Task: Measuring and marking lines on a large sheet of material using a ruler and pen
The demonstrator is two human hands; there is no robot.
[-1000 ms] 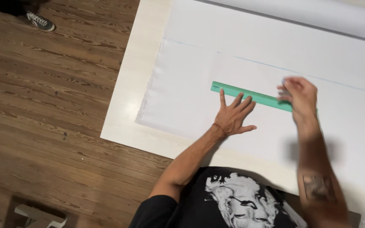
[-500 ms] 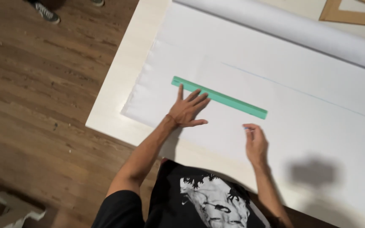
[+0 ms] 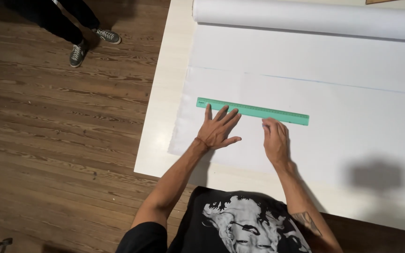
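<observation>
A white sheet [image 3: 333,93] is being spread flat over the bench [image 3: 165,103]. A green ruler [image 3: 254,111] is being pinned on it by the left hand [image 3: 217,131], fingers splayed wide, apparently against slipping; the right hand [image 3: 275,143], fingers close together, is being rested just below it.

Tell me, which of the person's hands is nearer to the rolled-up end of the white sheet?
Right, though only slightly. The right hand lies nearer the roll at the table's far edge; the left hand, spread flat on the green ruler, sits farther along.
</observation>
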